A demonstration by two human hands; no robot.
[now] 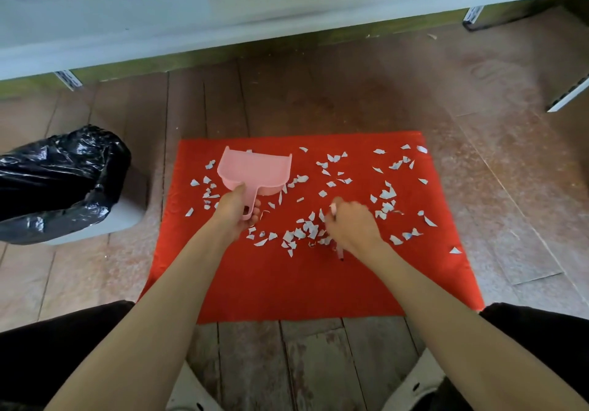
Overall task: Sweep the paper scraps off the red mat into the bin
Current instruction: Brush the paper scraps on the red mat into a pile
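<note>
A: How far along is the sweeping?

B: Barely begun, I'd say. The paper scraps [306,229] lie all over the red mat [287,283], from ten o'clock round to four o'clock, thickest near the middle. None show inside the dustpan [255,169].

A: And the hands?

B: The left hand [237,211] grips the dustpan's handle, with the pan resting on the mat toward eleven o'clock, mouth facing away. The right hand [350,225] is curled round a small brush [333,209], mostly hidden, right in the thick of the scraps.

A: What do the scraps look like?

B: Small, torn, white-and-bluish bits, flat and light. They'd scatter easily.

A: The bin?

B: The bin [63,181] is lined with a black bag and stands on the floor [318,91] at nine o'clock, just off the mat.
</note>
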